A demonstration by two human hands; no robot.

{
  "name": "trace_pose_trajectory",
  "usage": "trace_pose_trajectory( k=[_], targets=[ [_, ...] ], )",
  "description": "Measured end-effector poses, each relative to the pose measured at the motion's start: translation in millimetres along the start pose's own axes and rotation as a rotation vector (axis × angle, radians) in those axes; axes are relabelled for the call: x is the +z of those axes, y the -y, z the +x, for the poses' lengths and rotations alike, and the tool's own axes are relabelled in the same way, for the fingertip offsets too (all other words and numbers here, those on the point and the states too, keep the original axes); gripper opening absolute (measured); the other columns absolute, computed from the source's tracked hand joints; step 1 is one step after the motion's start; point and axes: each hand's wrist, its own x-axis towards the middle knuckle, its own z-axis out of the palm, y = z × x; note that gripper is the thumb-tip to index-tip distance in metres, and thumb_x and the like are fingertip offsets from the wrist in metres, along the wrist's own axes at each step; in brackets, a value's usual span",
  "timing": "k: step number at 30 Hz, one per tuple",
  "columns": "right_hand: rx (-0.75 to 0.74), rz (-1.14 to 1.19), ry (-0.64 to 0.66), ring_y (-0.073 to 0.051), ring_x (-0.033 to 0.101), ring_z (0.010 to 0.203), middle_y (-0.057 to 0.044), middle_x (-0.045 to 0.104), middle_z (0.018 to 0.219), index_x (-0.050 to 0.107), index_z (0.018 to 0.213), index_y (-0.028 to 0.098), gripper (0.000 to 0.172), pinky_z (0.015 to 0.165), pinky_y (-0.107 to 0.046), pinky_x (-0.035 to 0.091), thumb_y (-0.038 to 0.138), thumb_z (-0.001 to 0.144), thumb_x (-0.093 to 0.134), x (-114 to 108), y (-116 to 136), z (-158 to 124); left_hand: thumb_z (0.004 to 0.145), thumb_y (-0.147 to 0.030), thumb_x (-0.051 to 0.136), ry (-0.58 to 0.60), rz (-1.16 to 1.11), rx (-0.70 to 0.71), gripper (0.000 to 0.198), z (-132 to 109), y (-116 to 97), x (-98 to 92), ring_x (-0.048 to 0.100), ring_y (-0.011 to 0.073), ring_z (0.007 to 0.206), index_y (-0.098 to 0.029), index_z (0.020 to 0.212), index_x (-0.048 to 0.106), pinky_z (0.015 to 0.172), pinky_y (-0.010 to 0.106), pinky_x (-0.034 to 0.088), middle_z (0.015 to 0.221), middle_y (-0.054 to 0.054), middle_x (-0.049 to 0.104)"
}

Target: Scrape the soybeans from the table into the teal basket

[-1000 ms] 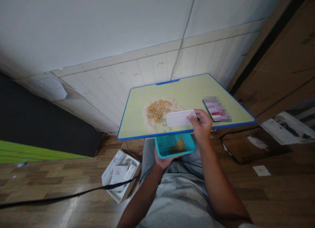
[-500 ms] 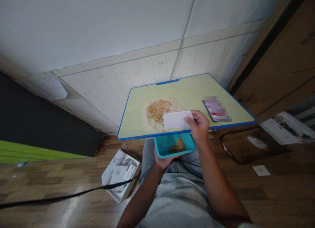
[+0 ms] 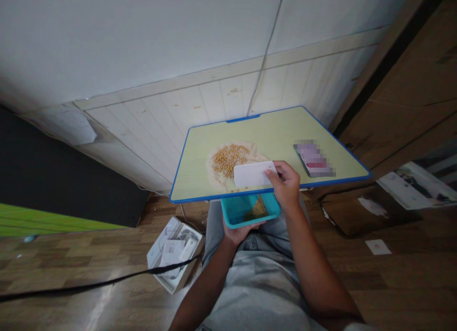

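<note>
A white flat card [image 3: 252, 174] is pinched in my right hand [image 3: 286, 184], its long edge toward the near side of a pale green table [image 3: 278, 131] with a blue rim. Just beyond the card lies a pile of yellow soybeans [image 3: 228, 159], ringed by pale grains [image 3: 214, 179] that look like rice. Below the table's near edge, my left hand [image 3: 238, 234] supports a turquoise plastic tub [image 3: 233, 212] from underneath; most of its fingers are hidden. Greenish beans [image 3: 257, 209] rest in the right part of the tub.
A phone [image 3: 312, 159] with a blurred screen lies on the table's right side. On the wooden floor to the left stands an open white box [image 3: 174, 255] with papers and a cable. A black strap [image 3: 107, 283] crosses the lower left. Cardboard [image 3: 403, 97] stands at right.
My right hand and the card have shifted slightly left, nearer the soybeans. The tub in my left hand has also moved a little left and up.
</note>
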Motion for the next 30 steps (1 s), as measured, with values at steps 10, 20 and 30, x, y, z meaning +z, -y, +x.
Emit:
trace_pose_trajectory(
  k=[10, 20, 30],
  targets=[
    [0.036, 0.036, 0.028, -0.021, 0.072, 0.071, 0.0, 0.081, 0.079, 0.076, 0.088, 0.024, 0.024, 0.067, -0.03, 0.056, 0.044, 0.082, 0.087, -1.0, 0.6, 0.4, 0.109, -0.075, 0.02, -0.045, -0.011, 0.055, 0.089, -2.4, -0.2, -0.1, 0.01, 0.0496, 0.184, -0.038, 0.189, 0.015, 0.139, 0.091, -0.001, 0.198, 0.008, 0.023],
    [-0.018, 0.002, -0.058, -0.021, 0.071, 0.073, 0.0, 0.078, 0.08, 0.075, 0.091, 0.024, 0.024, 0.066, -0.03, 0.056, 0.046, 0.085, 0.083, 0.3, 0.9, 1.6, 0.11, -0.074, 0.02, 0.01, 0.017, 0.05, 0.085, -3.7, -2.9, -4.2, 0.016, 0.0478, 0.184, -0.042, 0.188, 0.017, 0.139, 0.092, 0.003, 0.196, 0.006, 0.027],
    [-0.02, 0.022, -0.054, -0.019, 0.065, 0.069, 0.002, 0.072, 0.075, 0.073, 0.088, 0.024, 0.026, 0.062, -0.028, 0.05, 0.047, 0.084, 0.085, -3.2, 2.7, 2.8, 0.11, -0.074, 0.023, -0.031, -0.023, 0.064, 0.088, -4.2, -2.9, -3.1, 0.019, 0.0556, 0.181, -0.033, 0.188, 0.027, 0.136, 0.095, 0.007, 0.195, 0.012, 0.032]
  ],
)
